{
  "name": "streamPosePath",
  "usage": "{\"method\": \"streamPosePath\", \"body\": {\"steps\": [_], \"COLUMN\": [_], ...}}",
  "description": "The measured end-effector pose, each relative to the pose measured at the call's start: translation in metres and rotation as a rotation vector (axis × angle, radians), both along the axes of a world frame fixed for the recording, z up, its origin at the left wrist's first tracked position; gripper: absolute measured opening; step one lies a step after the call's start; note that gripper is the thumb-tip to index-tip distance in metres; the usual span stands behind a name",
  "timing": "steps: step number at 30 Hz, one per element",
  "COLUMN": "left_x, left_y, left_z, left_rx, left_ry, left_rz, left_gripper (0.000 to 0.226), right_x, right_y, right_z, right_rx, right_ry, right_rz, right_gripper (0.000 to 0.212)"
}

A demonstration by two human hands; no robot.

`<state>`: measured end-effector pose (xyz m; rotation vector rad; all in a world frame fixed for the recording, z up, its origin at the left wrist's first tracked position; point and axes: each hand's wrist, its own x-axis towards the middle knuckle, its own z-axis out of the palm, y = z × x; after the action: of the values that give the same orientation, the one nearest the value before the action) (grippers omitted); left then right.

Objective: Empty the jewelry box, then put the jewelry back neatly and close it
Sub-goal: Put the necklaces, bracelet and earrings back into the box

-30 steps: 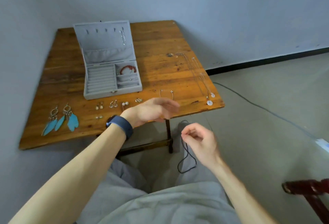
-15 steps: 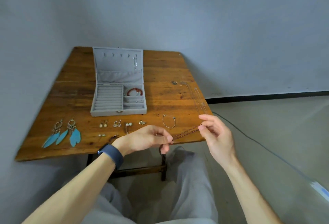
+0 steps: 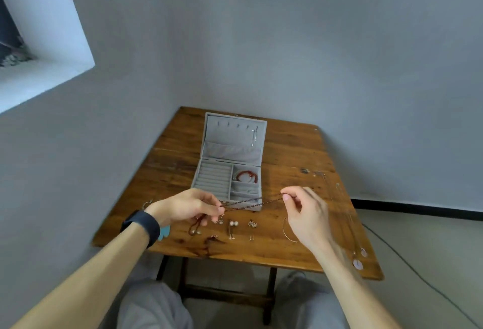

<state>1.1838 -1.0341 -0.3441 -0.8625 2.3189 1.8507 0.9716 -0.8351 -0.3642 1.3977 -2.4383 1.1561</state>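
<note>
Jewelry box (image 3: 213,178), grey and fabric-lined, sits open near the middle of the brown wooden table (image 3: 287,151), its lid standing upright at the back. The left half of its base is a block of ring rolls. The right half is split into small compartments, and a red beaded bracelet (image 3: 247,176) lies in the rearmost one. A thin silver chain (image 3: 254,136) hangs from a hook at the right of the lid's inner face.

In front of the box, the left hand (image 3: 188,207) pinches one end of a dark red cord necklace (image 3: 251,202) between thumb and fingertips, and the right hand (image 3: 307,213) pinches the other end the same way. The doubled cord runs taut between them, above the box's front edge. A short loop of it dangles below the left hand. A dark wristband (image 3: 142,225) circles the left wrist.

On the table between the hands and the near edge lie small pieces in a row: a heart-shaped charm (image 3: 221,221), a pair of pearl drop earrings (image 3: 233,223) and a small metal stud pair (image 3: 252,223). A thin silver bangle (image 3: 287,233) lies partly behind the right hand. Long fine necklaces with pale round pendants (image 3: 358,264) stretch along the table's right side. A bit of blue feather earring (image 3: 164,232) shows beside the wristband.
</note>
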Motion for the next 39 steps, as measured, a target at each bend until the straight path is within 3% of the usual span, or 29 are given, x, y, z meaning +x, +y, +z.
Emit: {"method": "streamPosePath", "body": {"steps": [7,13,20,25,29,33,39], "left_x": [0.007,0.015,-0.007,-0.049,-0.085,-0.111,-0.140], "left_y": [-0.034,-0.059,-0.089,-0.106,-0.117,-0.133,-0.151], "left_z": [0.013,0.028,0.058,0.094,0.125,0.144,0.148], "left_rx": [0.026,-0.073,-0.414,-0.557,-0.689,-0.835,-0.904], "left_ry": [0.056,-0.032,0.265,0.419,0.466,0.422,0.383], "left_rz": [0.188,0.131,0.534,0.643,0.645,0.570,0.472], "left_gripper": [0.017,0.030,0.016,0.012,0.011,0.005,0.003], "right_x": [-0.024,-0.049,-0.056,-0.060,-0.071,-0.081,-0.083], "right_y": [-0.037,-0.044,-0.084,-0.139,-0.187,-0.224,-0.247], "right_z": [0.002,-0.009,-0.015,-0.003,0.007,0.010,0.004], "right_rx": [-0.026,0.007,0.109,0.115,0.131,0.186,0.289], "right_ry": [0.006,-0.040,-0.124,-0.158,-0.136,0.024,0.161], "right_rz": [0.000,-0.078,-0.064,-0.017,0.026,0.069,0.062], "right_gripper": [0.013,0.012,0.015,0.018,0.018,0.019,0.021]}}
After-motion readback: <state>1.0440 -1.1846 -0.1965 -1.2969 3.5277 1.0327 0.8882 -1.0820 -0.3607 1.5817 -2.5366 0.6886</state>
